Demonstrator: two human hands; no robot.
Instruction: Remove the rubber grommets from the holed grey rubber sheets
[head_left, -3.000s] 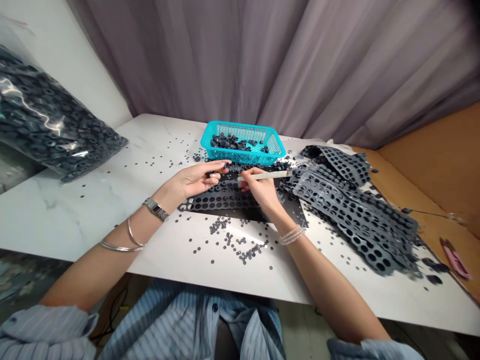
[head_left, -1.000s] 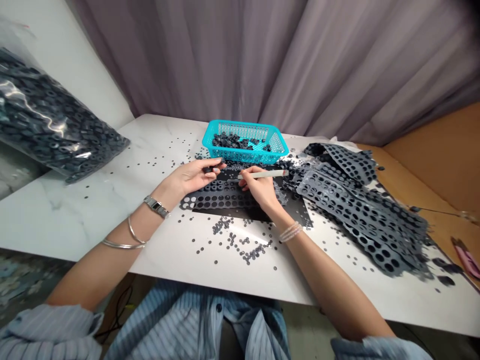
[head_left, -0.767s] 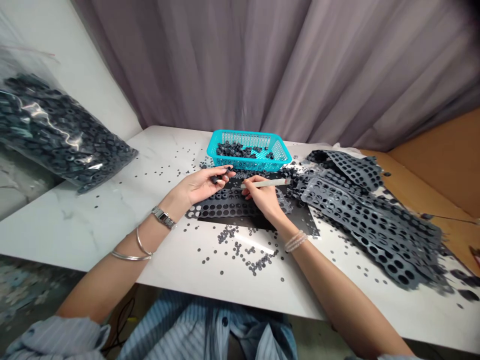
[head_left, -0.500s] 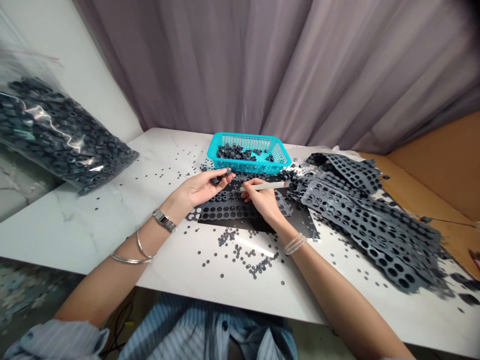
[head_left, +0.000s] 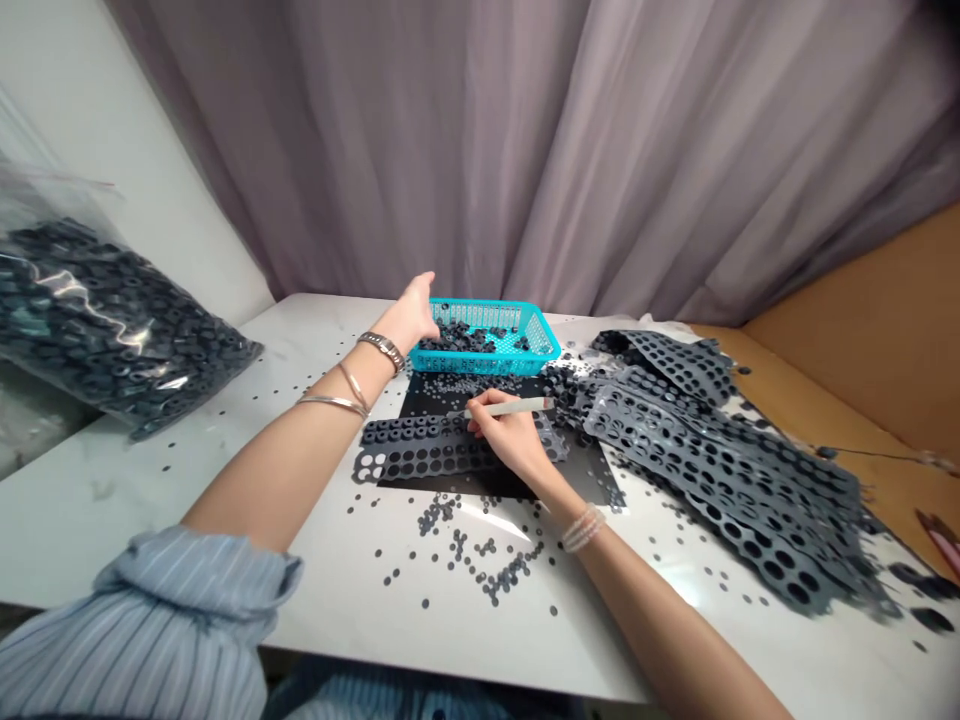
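Observation:
My left hand (head_left: 415, 312) reaches over the left end of a turquoise plastic basket (head_left: 544, 350). Its fingers are apart and nothing shows in them. Small dark rubber rings (head_left: 461, 338) lie heaped inside the basket. Closed round a white pen-like stick (head_left: 517, 406), my right hand (head_left: 504, 430) rests over a dark grey punched rubber sheet (head_left: 450, 458). The sheet has rows of round holes, with thick rings still in its upper rows. Beneath it is a black mat (head_left: 427, 400). The stick's tip points left at the sheet; I cannot make out the tip itself.
Used punched sheets (head_left: 697, 480) are piled at the right. A clear bag (head_left: 112, 320) full of dark rings stands at the left. Small round discs (head_left: 510, 575) are scattered over the white table (head_left: 300, 590). A grey curtain (head_left: 450, 130) hangs behind.
My left hand has moved from above the sheet, where it held dark rings, forward to the basket and opened. My right hand stays over the sheet with the stick. The view has shifted slightly.

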